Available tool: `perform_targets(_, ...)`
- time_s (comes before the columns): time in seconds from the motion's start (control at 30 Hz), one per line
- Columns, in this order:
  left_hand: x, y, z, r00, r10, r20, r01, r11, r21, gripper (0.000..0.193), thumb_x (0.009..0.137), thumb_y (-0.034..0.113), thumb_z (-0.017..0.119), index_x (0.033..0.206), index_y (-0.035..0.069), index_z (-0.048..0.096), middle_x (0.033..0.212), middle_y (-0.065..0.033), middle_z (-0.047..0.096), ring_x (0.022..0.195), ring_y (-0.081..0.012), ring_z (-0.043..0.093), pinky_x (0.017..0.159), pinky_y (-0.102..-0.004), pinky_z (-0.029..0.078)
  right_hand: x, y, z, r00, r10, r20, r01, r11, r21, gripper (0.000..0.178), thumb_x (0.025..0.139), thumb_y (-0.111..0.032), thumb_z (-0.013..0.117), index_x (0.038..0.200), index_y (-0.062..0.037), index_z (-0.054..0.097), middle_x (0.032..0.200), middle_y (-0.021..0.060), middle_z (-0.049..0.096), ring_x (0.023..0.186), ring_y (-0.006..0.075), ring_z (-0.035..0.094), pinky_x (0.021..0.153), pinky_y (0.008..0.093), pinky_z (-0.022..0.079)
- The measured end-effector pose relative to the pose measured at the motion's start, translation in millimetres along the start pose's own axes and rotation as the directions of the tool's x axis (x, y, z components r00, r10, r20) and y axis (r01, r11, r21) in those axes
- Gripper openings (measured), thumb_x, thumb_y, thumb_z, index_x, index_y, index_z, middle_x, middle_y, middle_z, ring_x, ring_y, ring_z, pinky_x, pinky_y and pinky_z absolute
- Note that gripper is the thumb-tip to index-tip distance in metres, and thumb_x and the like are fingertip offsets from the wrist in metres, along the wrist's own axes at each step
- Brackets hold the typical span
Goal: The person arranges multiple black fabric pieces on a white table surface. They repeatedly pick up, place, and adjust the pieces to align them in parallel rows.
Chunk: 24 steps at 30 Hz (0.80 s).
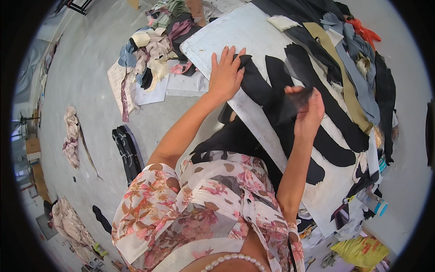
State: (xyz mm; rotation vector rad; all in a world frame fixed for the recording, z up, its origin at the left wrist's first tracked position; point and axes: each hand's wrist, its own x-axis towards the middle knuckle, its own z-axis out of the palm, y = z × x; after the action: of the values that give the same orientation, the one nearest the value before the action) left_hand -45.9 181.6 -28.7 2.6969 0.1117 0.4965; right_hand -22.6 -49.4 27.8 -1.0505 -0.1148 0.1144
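My left hand lies flat with its fingers spread on the white table, at the edge of a black fabric piece. Raised over the table, my right hand pinches a thin dark fabric piece, which is blurred by motion. Beneath and beside it, several long black fabric strips with rounded ends lie across the table. One long black strip runs to the right of my right hand, toward the near right side.
Olive fabric and grey-blue fabric drape along the table's right side. A heap of mixed cloth scraps lies on the floor at the far left. Nearer are a black bundle and a beige cloth. A yellow bag is at the lower right.
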Motion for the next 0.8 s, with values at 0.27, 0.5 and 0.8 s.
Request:
perform_targets(0.27,4.8,-6.2,8.4,0.999,0.041,-0.020,-0.040,0.998,0.045,0.060,0.095,0.025,0.053,0.150,0.013,0.031,0.148,-0.0194,0.038,0.141,-0.0370,0.030,0.114,-0.0590,0.017,-82.1,-80.1,-94.7,0.993,-0.058,-0.107,0.060,0.998,0.014,0.035,0.101,-0.035,0.052,0.112,-0.0022,0.052,0.065,0.0012,0.047,0.039,0.0065,0.037,0.042,0.0246,0.033)
perform_targets(0.5,4.4,-21.4,12.0,0.994,0.091,-0.058,-0.090,0.996,0.015,0.054,0.098,0.027,0.047,0.148,0.012,0.035,0.149,-0.0163,0.039,0.142,-0.0354,0.030,0.113,-0.0591,0.016,-235.6,-183.3,-226.2,0.799,-0.299,-0.521,0.087,0.916,-0.393,0.031,0.099,-0.035,0.054,0.089,-0.0063,0.049,0.064,-0.0011,0.044,0.039,0.0048,0.029,0.041,0.0222,0.024)
perform_targets(0.8,8.5,-28.0,11.1,0.995,0.096,-0.006,-0.096,0.995,-0.021,0.055,0.100,0.031,0.044,0.150,0.011,0.031,0.151,-0.0115,0.037,0.144,-0.0324,0.027,0.114,-0.0576,0.012,-381.7,-308.3,-327.3,0.481,-0.539,-0.692,0.027,0.798,-0.602,0.022,0.100,-0.022,0.047,0.090,-0.0041,0.054,0.073,0.0025,0.054,0.046,0.0075,0.032,0.048,0.0233,0.028)
